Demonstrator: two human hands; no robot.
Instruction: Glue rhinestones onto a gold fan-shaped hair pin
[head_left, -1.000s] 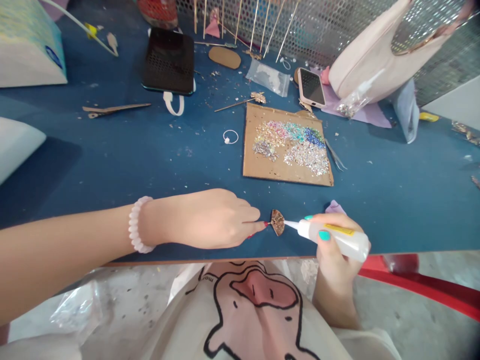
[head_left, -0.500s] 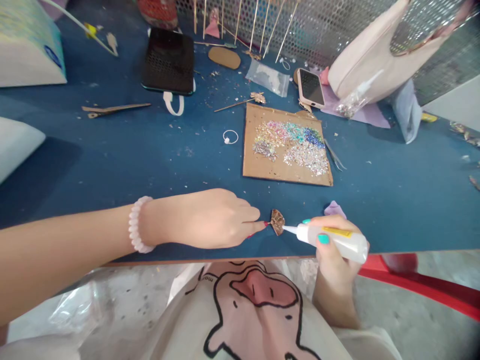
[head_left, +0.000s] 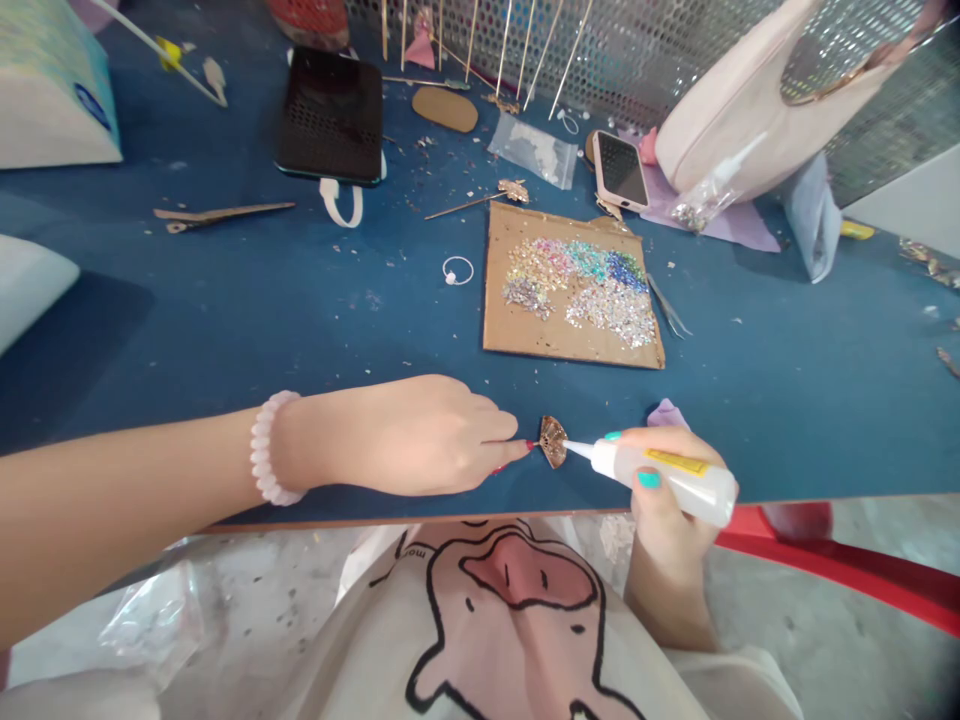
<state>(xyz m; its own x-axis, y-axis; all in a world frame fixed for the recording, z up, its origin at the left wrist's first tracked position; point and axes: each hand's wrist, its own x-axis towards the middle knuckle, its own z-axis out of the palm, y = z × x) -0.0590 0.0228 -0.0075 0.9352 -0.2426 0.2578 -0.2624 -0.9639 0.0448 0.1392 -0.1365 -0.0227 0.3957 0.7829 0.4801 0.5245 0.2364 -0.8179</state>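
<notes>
Head view: a fan-shaped ornament (head_left: 553, 442) lies near the front edge of the worktop (head_left: 375, 310). At its nine o'clock, the left hand (head_left: 442, 440) sets a fingertip (head_left: 527, 446) against it; whether that grip pinches, I cannot tell. Just past three o'clock, the right hand (head_left: 671, 530) grasps a white bottle (head_left: 686, 483).

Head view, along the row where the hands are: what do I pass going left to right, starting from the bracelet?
Bracelet → left hand → fan-shaped piece → bottle.
</notes>
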